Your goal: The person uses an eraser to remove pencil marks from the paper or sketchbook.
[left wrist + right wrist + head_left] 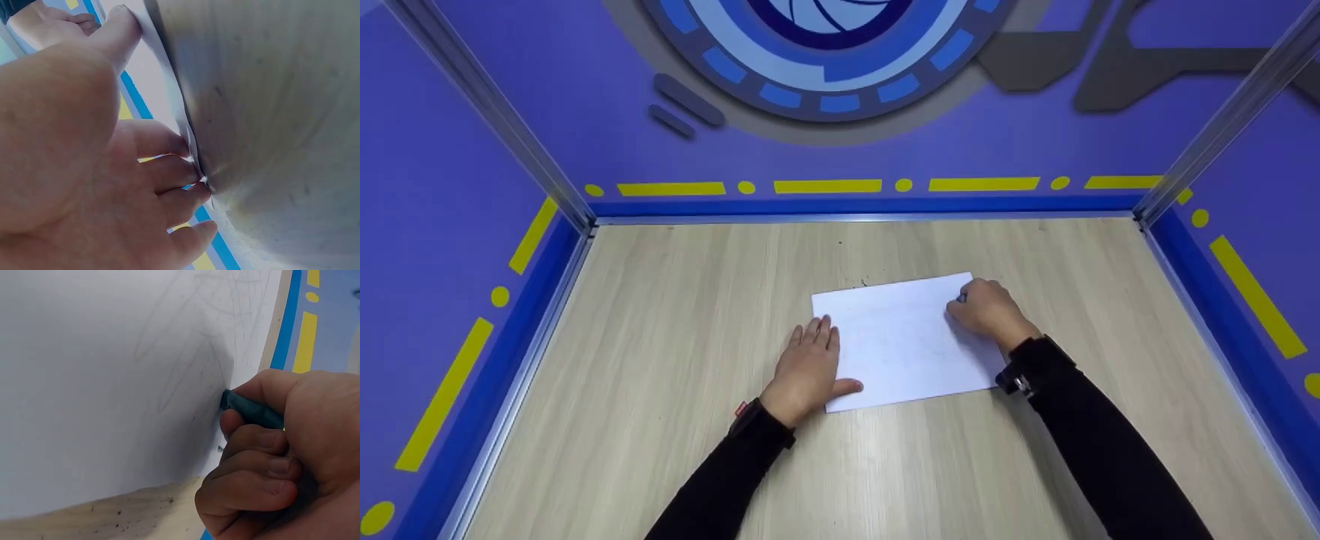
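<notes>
A white sheet of paper [904,341] lies at a slight slant on the wooden table. My left hand [806,367] rests flat over its left edge, fingers straight and thumb spread onto the sheet. In the left wrist view the paper's edge [169,73] lifts slightly off the surface. Near the sheet's upper right corner, my right hand [990,311] grips a small dark green eraser [253,409] between thumb and curled fingers, its blunt dark end at the paper. Faint grey pencil lines [163,391] show on the sheet in the right wrist view.
Dark crumbs [119,513] lie on the tabletop [682,300] beside the paper, with a few more [864,283] behind its far edge. Purple panels with yellow dashes [825,185] wall in the back and both sides, joined by metal rails [862,218].
</notes>
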### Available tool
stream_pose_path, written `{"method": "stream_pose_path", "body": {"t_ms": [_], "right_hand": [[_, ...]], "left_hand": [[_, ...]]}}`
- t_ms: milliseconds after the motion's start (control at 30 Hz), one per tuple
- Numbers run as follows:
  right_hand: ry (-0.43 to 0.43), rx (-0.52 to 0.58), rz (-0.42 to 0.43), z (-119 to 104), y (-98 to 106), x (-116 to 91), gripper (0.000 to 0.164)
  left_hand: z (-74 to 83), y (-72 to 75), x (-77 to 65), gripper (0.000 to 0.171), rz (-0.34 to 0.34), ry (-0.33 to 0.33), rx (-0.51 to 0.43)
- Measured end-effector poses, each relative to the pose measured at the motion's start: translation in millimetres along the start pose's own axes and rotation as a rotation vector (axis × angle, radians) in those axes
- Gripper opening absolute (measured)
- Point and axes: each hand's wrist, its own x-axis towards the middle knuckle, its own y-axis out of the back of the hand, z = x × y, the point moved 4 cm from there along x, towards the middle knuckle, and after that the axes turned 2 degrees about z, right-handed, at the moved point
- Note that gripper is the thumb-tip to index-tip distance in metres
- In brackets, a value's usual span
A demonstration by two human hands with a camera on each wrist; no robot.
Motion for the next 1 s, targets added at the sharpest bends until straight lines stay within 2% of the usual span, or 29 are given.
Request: {"method": "stream_pose_path", "body": {"t_ms": [233, 533, 767, 1000], "right_hand": [[0.05, -0.118, 0.053, -13, -1, -8, 0.026], [0.03, -0.196, 0.072, -21, -1, -12, 0.036], [0.07, -0.092, 0.045, -35, -5, -9, 0.033], [0.106, 0.001, 0.014, -76, -27, -5, 0.038]], "left_hand": [[0.2, 0.8, -0.9, 0.107, 0.007, -0.003, 0.011], [1.5, 0.4, -0.5, 0.107, 0.021, -0.008, 0.009], [1.9, 0.7, -0.4, 0.109, 0.005, -0.001, 0.019], [1.4, 2.1, -1.0, 0.109, 0.029, -0.014, 0.026]]}}
